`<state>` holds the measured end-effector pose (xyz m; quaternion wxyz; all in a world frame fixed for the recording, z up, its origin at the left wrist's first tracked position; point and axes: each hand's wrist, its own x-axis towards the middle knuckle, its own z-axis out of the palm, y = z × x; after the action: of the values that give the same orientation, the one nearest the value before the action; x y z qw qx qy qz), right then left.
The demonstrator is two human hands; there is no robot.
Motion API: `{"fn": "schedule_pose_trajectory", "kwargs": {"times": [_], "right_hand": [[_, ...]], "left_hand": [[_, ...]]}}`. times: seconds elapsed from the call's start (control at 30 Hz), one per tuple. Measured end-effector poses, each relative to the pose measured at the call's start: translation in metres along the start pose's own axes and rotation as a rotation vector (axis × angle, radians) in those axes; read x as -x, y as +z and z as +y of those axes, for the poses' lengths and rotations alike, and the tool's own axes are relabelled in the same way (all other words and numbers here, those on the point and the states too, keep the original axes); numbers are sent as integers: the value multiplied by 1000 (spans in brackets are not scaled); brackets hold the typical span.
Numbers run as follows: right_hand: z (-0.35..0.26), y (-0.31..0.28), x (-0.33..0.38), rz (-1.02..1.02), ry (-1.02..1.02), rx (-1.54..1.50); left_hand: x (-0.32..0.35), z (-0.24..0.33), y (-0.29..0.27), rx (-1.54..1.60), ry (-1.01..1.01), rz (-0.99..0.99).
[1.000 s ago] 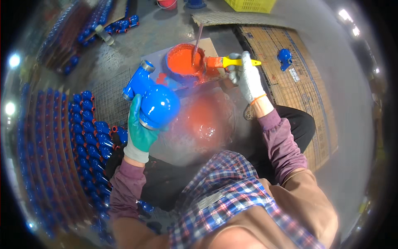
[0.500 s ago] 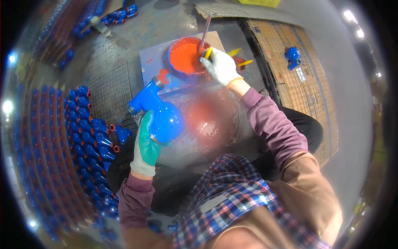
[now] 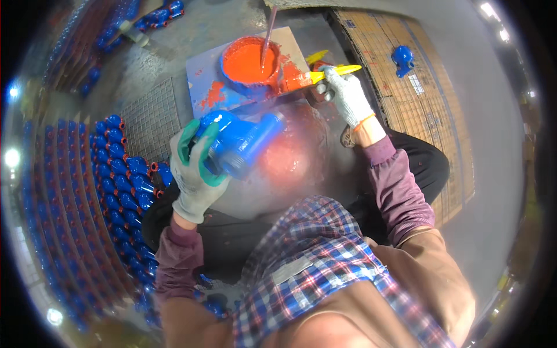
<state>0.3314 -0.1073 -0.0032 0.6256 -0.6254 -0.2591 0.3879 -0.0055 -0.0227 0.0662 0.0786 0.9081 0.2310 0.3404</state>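
My left hand (image 3: 196, 168), in a green-palmed white glove, is wrapped round a glossy blue pipe fitting (image 3: 235, 136) with a rounded body and tubular ends. It holds the fitting tilted, its threaded end toward me. My right hand (image 3: 347, 97), in a white glove with an orange cuff, grips a paintbrush (image 3: 342, 69) by its yellow handle. The brush's bristles are coated orange-red and point left, beside the tub. The paint tub (image 3: 255, 91) holds orange-red paint, and a thin stick (image 3: 268, 37) leans in it. A paint-smeared board (image 3: 197, 75) lies beneath the tub.
A red-stained, blurred round surface (image 3: 290, 162) lies between my knees. Many blue fittings with red ends (image 3: 122, 185) stand in rows at left, next to a wire mesh (image 3: 154, 113). One blue fitting (image 3: 402, 58) rests on a mesh-covered cardboard sheet (image 3: 429, 110) at right. Another yellow handle (image 3: 317, 56) lies behind the brush.
My right hand has moved right from over the tub, bringing the brush out to its right side. My left hand has turned the fitting, so its tubular ends now point right and toward me.
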Motion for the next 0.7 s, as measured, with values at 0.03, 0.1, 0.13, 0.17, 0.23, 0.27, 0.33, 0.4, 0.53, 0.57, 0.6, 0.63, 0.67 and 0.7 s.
{"fn": "schedule_pose_trajectory", "kwargs": {"times": [0.03, 0.1, 0.13, 0.17, 0.23, 0.27, 0.33, 0.4, 0.53, 0.57, 0.6, 0.63, 0.67, 0.7], "right_hand": [[1, -6, 9, -14, 6, -66], [-10, -8, 29, -24, 39, -137], [-19, -6, 37, -73, 9, -94], [-27, -4, 46, -119, -22, -53], [-48, 7, 60, -155, -57, 84], [-53, 11, 62, -196, -115, 178], [-45, 19, 56, -246, -332, 351], [-45, 27, 57, -337, -394, 486], [-48, 38, 67, -389, -425, 572], [-51, 39, 71, -379, -447, 580], [-56, 37, 76, -395, -425, 567], [-57, 35, 81, -392, -423, 568], [-58, 33, 86, -347, -496, 548], [-59, 31, 90, -302, -568, 528]], "left_hand": [[-4, -1, -4, 7, 2, -11], [-15, 6, -20, -252, 417, -89], [-19, 8, -22, -318, 534, -82], [-23, 13, -25, -309, 532, -102], [-32, 21, -30, -416, 784, -142], [-35, 22, -30, -439, 846, -147], [-41, 30, -30, -391, 859, -180], [-40, 34, -27, -341, 869, -205], [-34, 29, -25, -268, 787, -281], [-35, 29, -24, -238, 749, -290], [-36, 30, -24, -235, 752, -290], [-39, 32, -26, -255, 783, -283], [-41, 33, -27, -272, 815, -273], [-41, 34, -25, -265, 817, -272]]}}
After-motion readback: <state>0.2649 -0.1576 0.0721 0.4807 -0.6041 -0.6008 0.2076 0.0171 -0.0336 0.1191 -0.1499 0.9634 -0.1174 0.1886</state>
